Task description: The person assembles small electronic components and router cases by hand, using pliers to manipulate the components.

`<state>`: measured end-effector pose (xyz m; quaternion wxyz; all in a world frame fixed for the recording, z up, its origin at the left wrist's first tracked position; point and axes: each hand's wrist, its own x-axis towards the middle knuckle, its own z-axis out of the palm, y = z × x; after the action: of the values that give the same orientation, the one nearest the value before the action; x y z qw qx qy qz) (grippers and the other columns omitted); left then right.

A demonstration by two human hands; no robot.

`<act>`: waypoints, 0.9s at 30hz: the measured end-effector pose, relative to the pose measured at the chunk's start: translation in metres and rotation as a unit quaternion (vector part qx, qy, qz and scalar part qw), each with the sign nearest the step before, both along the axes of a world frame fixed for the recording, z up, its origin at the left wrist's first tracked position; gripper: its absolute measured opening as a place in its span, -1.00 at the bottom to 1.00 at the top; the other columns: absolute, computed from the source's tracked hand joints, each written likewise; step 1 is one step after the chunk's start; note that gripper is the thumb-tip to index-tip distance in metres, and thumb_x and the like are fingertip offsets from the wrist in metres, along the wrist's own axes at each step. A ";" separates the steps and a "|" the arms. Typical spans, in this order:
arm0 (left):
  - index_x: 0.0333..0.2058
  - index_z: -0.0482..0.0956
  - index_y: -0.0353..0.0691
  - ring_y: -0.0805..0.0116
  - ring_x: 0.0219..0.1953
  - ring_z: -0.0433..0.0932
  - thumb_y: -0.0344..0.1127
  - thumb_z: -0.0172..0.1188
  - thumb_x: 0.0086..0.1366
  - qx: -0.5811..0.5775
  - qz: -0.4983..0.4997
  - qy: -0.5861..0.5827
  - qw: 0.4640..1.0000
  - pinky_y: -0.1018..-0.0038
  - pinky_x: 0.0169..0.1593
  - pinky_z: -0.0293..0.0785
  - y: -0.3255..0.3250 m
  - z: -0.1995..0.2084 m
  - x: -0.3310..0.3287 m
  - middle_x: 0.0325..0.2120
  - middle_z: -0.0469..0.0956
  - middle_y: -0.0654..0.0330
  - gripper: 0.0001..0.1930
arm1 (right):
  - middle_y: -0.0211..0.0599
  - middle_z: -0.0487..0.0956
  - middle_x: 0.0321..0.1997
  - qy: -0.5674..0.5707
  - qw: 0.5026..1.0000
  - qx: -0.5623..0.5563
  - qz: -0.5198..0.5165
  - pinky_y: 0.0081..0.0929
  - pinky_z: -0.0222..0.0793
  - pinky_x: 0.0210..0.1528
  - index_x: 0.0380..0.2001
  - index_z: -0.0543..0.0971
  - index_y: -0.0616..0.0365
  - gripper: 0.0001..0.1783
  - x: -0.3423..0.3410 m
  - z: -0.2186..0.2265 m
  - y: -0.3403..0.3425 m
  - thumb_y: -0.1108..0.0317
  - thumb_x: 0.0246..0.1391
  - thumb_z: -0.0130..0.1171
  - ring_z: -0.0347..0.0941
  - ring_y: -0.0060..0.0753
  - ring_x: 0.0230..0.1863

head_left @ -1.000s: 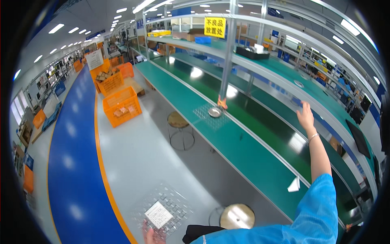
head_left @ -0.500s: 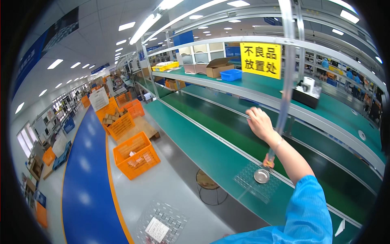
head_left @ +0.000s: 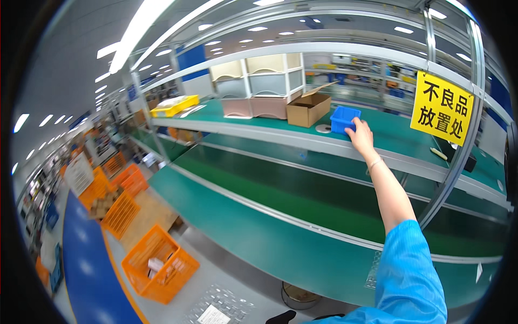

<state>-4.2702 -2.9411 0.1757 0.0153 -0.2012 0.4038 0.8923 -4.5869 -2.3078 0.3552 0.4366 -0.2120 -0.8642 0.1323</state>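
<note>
My right hand (head_left: 360,135) reaches up to the shelf, its fingers closed on the near right edge of a small blue plastic bin (head_left: 343,114). The bin sits on the green shelf top, slightly turned. To its left stand an open cardboard box (head_left: 308,110) and, between the two, a flat white disc (head_left: 323,128). Below, my blue sleeve partly covers a clear plastic tray (head_left: 372,271) on the green lower bench. My left hand is out of view.
A metal post and a yellow sign (head_left: 441,108) stand right of my arm. Stacked drawers (head_left: 253,86) and a yellow tray (head_left: 175,106) line the shelf at left. An orange crate (head_left: 160,264) is on the floor, and a clear labelled tray (head_left: 215,314) shows low down.
My right hand has moved up from over the bench to the blue bin. The view has swung left and nearer the shelf. The bin now sits farther from the cardboard box, exposing the disc.
</note>
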 end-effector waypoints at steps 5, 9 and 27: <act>0.12 0.36 -0.16 0.41 0.00 0.40 -0.19 0.05 0.34 -0.094 -0.182 -0.026 0.979 0.45 0.00 0.31 0.003 0.017 -0.162 -0.03 0.48 0.27 -0.59 | -0.12 0.46 -0.07 0.031 0.991 -0.069 0.110 -0.32 0.44 -0.17 -0.24 0.41 0.18 -0.70 0.075 0.007 -0.068 0.36 -0.01 0.27 0.51 -0.17 -0.21; 0.07 0.39 -0.19 0.41 -0.05 0.43 -0.23 0.06 0.34 -0.036 -0.254 -0.034 0.966 0.47 -0.07 0.36 0.031 0.006 -0.248 -0.05 0.49 0.25 -0.64 | -0.05 0.42 0.03 0.066 0.984 -0.071 0.151 -0.39 0.44 -0.12 -0.30 0.41 0.25 -0.75 0.129 0.003 -0.145 0.50 -0.03 0.26 0.52 -0.22 -0.12; 0.23 0.14 -0.07 0.30 -0.05 0.50 -0.36 0.13 0.32 -0.112 -0.584 -0.099 0.798 0.32 -0.05 0.48 0.161 -0.181 -0.432 0.02 0.42 0.11 -0.45 | 0.40 0.33 0.14 0.019 0.997 0.025 0.077 -0.19 0.49 -0.01 -0.49 0.45 0.23 -0.68 0.122 -0.107 -0.254 0.60 -0.46 0.29 0.42 0.23 0.08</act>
<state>-4.7025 -2.7805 -0.0054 0.5510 -0.0141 0.5383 0.6375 -4.4649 -2.5615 0.2483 0.4468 -0.1314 -0.8725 0.1481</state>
